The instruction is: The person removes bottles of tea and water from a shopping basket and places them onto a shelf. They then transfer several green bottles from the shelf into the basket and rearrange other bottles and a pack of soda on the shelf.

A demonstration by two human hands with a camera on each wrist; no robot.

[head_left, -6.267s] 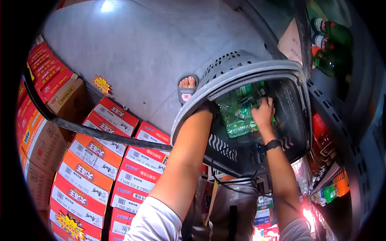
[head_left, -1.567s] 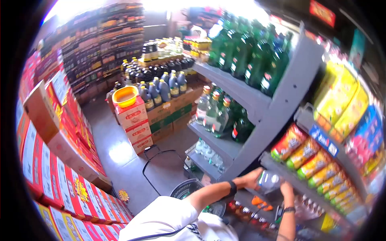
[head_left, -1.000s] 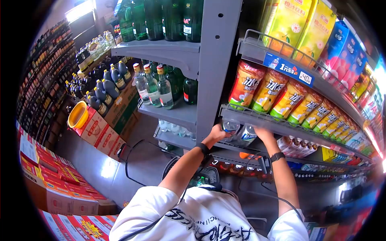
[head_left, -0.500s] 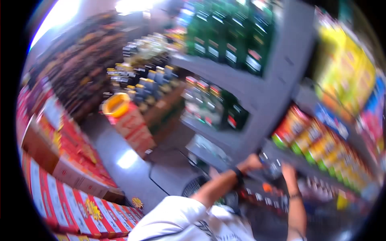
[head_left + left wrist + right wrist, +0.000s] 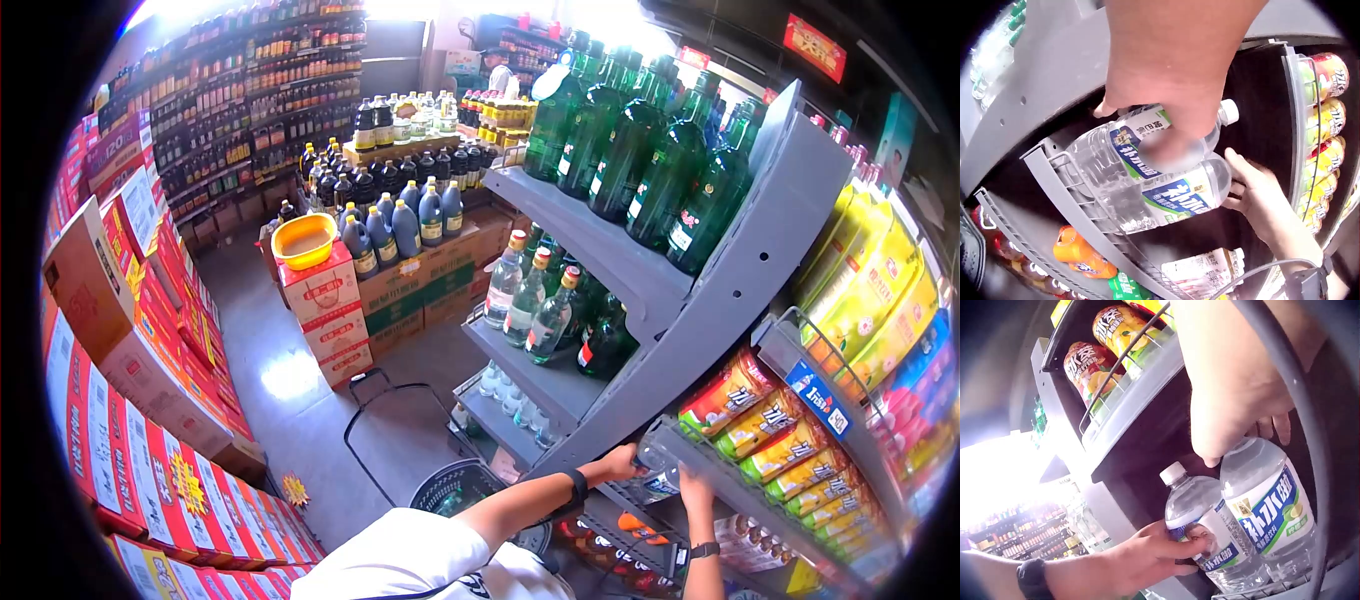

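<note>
Starting far left, red boxes run in a long stack, then a yellow bowl sits on its own pile, with dark jugs just to its right. A basket stands on the floor near the middle, some green inside it. Up on the rack, green bottles crowd the shelf, close to its edge, so a bump from an arm could set them rocking. And here's the action, lower right: the left hand has its fingers wrapped round the labelled middle of the left bottle; that's a proper hold. Right beside it, looking as if it touches, is the right bottle, and the right hand sits over its top, thumb and fingers to either side, the cap hidden; can't tell how firmly it grips. Both bottles are behind the shelf rail. Here's the danger: pull 1 bottle sideways and it could drag its neighbour; lift too low and a base may catch that rail. A loose hold up top could slip, and the cable looping across might snag. Farthest right, tea bottles line their own shelf.
</note>
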